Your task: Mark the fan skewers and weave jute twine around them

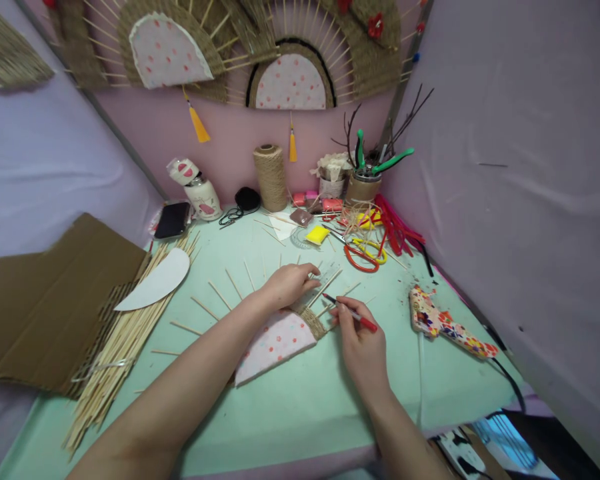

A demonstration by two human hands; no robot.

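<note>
At the left, a tied bundle of bamboo sticks (103,373) lies beside corrugated cardboard (45,313), a white paper cutout (157,279) resting on it; a careless sweep of the left forearm (190,383) could knock that cutout off. Mid-table sits the half-round fan (280,339), thin ribs (220,295) radiating from its polka-dot fabric panel (260,357); the forearm crosses above, and weight leaned there could loosen ribs. The left hand (291,283) is over the fan's far right side, fingers bent and slightly apart; whether they grip a rib I cannot tell. The right hand (360,337) pinches a red pen (364,323) between thumb and fingers; should a rib roll, ink might stray onto the twine band (314,323). Farther right, the flower-patterned glue gun (453,327) trails its black cord (513,380) toward the table's right edge, where a snag could drag it.
</note>
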